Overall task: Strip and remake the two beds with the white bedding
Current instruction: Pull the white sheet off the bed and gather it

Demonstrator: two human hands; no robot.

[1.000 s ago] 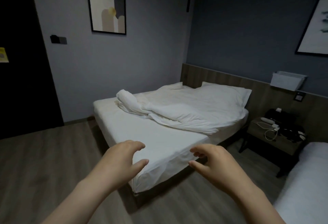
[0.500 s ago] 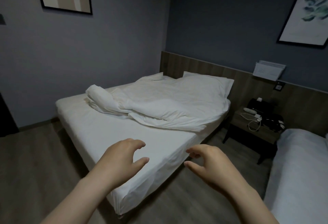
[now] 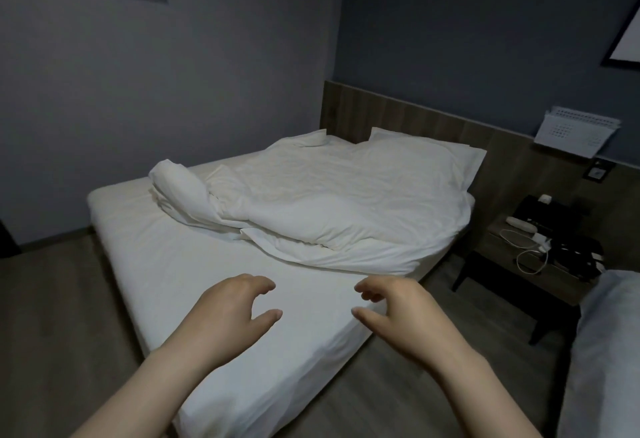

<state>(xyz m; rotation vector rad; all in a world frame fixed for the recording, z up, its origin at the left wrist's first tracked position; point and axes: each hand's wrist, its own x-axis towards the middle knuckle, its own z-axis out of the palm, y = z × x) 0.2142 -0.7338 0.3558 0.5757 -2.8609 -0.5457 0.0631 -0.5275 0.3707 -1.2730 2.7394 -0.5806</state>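
The near bed fills the middle of the view, its mattress under a white fitted sheet. A rumpled white duvet lies bunched over the head half, with a rolled end at the left. Two white pillows lean by the wooden headboard. My left hand and right hand hover over the foot end of the sheet, fingers loosely curved, holding nothing. A strip of the second bed shows at the right edge.
A dark nightstand with a white cable, a remote and black items stands between the beds. A white wall holder hangs above it. Wooden floor runs left of the bed and between the beds. Framed pictures hang on both walls.
I have moved closer to the bed and my view has tilted down. Both hands now hang over the foot of the mattress, still holding nothing.
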